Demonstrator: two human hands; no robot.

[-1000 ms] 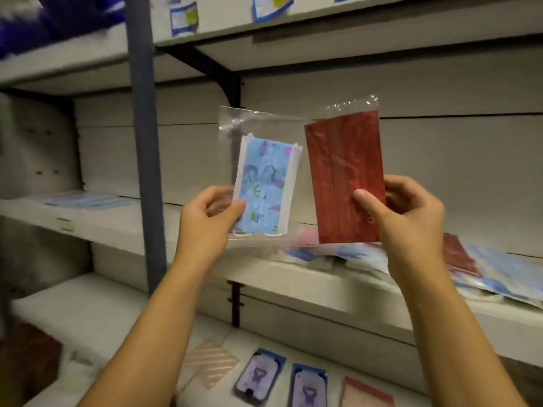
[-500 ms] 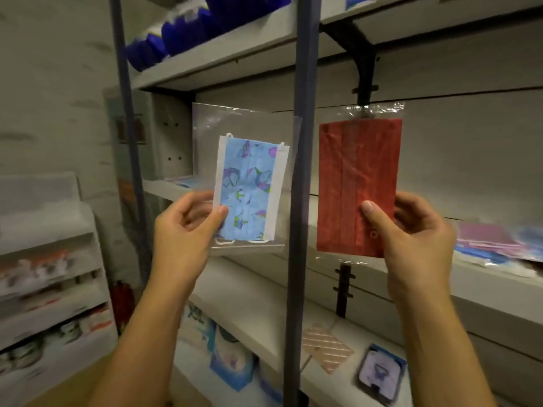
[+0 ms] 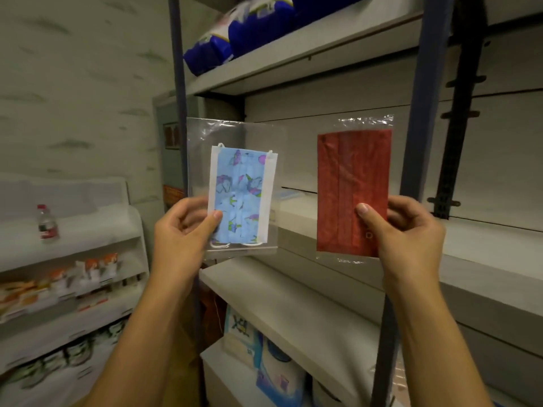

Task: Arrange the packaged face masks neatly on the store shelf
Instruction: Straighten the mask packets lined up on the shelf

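the left hand [image 3: 182, 230] pinches the bottom left edge of a clear bag with a blue mask [image 3: 241, 195] inside, thumb in front, fingers behind. the right hand [image 3: 411, 230] pinches the bottom right edge of a clear bag with a red mask [image 3: 352, 195] the same way. both bags stand up straight in the air, side by side, with a gap between them. they hang in front of the white shelf [image 3: 484, 259], not touching it. a blue post [image 3: 423, 98] stands just behind the red one
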